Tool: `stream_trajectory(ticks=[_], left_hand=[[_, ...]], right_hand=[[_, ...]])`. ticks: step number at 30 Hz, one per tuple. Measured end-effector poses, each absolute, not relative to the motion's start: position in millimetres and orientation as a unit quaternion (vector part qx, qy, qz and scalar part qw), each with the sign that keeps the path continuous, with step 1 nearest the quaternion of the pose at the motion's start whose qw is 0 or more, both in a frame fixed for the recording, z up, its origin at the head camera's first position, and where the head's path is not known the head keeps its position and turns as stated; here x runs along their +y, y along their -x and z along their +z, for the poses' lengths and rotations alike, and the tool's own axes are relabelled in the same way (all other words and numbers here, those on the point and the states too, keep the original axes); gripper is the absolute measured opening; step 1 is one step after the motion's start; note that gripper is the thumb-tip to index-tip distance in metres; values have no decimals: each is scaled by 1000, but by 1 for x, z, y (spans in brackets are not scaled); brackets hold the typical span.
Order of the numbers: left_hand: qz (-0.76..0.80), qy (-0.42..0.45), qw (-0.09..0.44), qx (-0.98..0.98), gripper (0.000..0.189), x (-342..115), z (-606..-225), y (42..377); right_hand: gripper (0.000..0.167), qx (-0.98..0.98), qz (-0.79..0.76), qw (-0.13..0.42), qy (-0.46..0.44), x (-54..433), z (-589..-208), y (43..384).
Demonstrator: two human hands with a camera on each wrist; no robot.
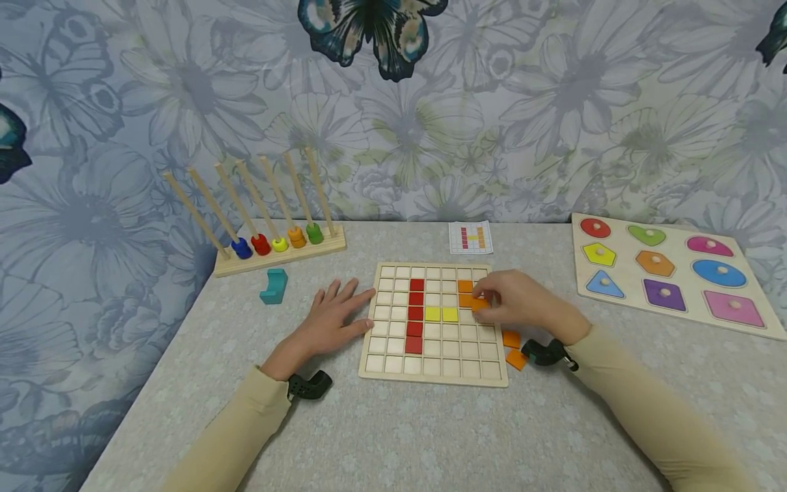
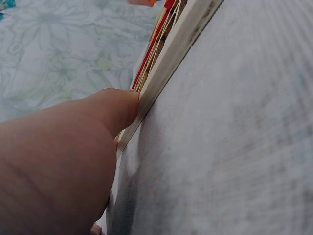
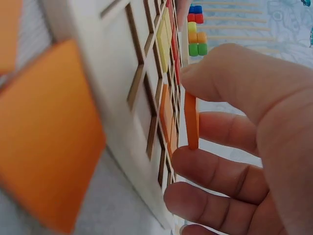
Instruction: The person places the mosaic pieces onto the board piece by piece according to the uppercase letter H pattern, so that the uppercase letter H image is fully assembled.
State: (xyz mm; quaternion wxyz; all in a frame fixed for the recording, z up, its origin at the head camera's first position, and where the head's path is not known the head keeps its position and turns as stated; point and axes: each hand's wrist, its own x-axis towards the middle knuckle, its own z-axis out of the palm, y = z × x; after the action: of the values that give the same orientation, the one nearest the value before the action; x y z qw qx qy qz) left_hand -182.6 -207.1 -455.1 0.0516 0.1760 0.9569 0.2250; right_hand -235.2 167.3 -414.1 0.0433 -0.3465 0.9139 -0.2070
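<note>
A wooden grid board [image 1: 433, 380] lies on the table, with a column of red tiles [image 1: 415, 312], two yellow tiles [image 1: 441, 313] and orange tiles [image 1: 465, 287] set in its squares. My right hand [image 1: 522, 301] pinches an orange tile [image 3: 191, 120] between thumb and fingers, just over the board's right part. In the right wrist view that tile is held on edge, apart from the squares. My left hand [image 1: 332, 324] rests at the board's left edge, fingers spread; its thumb [image 2: 120, 105] touches the wooden rim in the left wrist view.
Loose orange tiles [image 1: 515, 359] lie right of the board. Behind it is a pattern card [image 1: 471, 238]. A peg stand with coloured rings [image 1: 279, 260] and a teal block [image 1: 274, 285] are at the left; a shape puzzle board [image 1: 676, 273] lies at the right.
</note>
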Motion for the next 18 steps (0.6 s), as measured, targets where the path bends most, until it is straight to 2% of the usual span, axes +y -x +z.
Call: stream_trajectory(ticks=[18], left_hand=[[224, -177, 51, 957, 65, -207, -455, 182]], right_hand=[[25, 915, -201, 59, 344, 157, -408, 232]])
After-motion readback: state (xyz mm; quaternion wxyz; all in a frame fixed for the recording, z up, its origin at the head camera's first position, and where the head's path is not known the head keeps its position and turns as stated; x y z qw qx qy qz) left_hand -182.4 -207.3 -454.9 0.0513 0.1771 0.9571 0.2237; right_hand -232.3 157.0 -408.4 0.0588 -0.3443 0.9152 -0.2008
